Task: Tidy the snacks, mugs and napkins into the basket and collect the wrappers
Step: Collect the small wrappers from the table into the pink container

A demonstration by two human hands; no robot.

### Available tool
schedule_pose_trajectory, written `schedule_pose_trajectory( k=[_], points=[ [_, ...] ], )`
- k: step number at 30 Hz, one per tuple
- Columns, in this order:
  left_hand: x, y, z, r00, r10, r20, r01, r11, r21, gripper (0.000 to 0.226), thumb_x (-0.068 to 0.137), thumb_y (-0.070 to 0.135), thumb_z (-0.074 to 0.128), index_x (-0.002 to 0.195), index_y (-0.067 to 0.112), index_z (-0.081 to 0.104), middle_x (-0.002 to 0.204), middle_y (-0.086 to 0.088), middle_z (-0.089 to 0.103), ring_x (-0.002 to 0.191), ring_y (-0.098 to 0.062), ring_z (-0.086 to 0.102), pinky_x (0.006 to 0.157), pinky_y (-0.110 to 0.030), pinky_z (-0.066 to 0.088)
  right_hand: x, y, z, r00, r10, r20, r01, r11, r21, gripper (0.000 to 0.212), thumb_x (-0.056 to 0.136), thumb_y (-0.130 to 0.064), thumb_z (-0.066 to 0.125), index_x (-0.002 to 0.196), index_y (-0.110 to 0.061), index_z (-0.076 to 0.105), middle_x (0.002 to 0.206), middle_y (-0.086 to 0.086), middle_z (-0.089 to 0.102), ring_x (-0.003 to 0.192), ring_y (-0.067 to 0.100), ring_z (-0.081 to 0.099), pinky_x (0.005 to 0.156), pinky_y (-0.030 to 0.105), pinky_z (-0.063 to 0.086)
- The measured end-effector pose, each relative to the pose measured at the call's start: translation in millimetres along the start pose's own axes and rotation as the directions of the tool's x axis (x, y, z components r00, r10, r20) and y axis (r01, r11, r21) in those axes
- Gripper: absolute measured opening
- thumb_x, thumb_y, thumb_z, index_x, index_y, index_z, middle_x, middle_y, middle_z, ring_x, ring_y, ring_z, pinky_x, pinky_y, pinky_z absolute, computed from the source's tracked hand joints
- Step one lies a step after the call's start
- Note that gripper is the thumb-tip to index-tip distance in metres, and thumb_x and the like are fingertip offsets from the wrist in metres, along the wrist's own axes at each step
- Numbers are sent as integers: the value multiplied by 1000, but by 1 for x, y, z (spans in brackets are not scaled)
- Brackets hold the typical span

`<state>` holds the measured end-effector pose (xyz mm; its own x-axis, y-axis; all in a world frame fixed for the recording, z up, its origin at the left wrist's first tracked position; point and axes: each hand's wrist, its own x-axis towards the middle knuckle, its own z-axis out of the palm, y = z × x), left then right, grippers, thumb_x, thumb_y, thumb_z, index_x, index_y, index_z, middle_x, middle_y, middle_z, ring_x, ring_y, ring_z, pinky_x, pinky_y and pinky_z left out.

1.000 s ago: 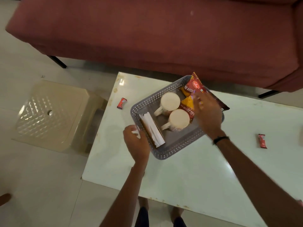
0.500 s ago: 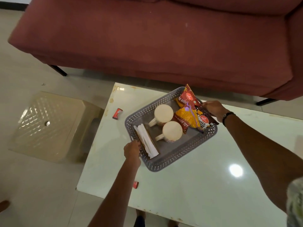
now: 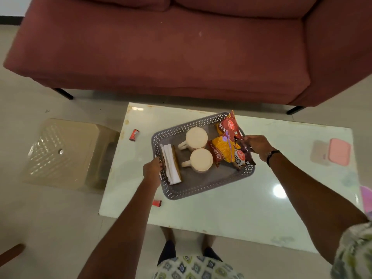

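With mugs, napkins and snack packets already inside, the step in hand looks like settling the basket and then gathering the loose wrappers; it would go best by keeping both grips level so the two upside-down mugs do not slide, and by tucking in the snack packets that stick out past the rim at 1 o'clock. The left hand reaches in from 7 o'clock, arm nearly straight, fingers curled over the basket's left rim beside the napkins. The right hand comes from 4 o'clock, wrist bent, fingers pinching the right rim at the packets. One red wrapper lies on the tabletop at 10 o'clock of the basket, another at 7 o'clock.
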<state>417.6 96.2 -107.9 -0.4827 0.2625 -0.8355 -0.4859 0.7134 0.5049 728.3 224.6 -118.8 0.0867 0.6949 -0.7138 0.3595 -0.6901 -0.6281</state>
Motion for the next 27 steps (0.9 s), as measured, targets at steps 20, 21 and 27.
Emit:
schedule_pose_trajectory(
  k=[20,21,27],
  points=[
    [-22,-69,44,991,18,131,-71,910,409,21,84,20,59,96,4,65,94,-8,65,87,-21,60,77,-31,43,-59,175,-63,965,200,-167,-162,963,214,21,89,-10,58,106,-5,69,97,10,67,94,24,61,99,47,48],
    [-15,-68,46,992,26,124,-76,904,420,16,84,17,58,91,5,65,92,-8,65,89,-22,60,77,-31,43,-54,177,-61,967,195,-167,-158,965,211,22,89,-11,57,106,-5,69,96,10,67,93,23,60,99,47,48],
    [12,-57,62,978,112,178,-178,890,421,19,88,6,55,102,-3,64,77,-2,62,69,-11,57,76,-30,45,-27,173,-53,970,163,-182,-129,973,189,21,91,-14,55,105,-10,71,99,11,70,103,28,63,99,49,48]
  ],
)
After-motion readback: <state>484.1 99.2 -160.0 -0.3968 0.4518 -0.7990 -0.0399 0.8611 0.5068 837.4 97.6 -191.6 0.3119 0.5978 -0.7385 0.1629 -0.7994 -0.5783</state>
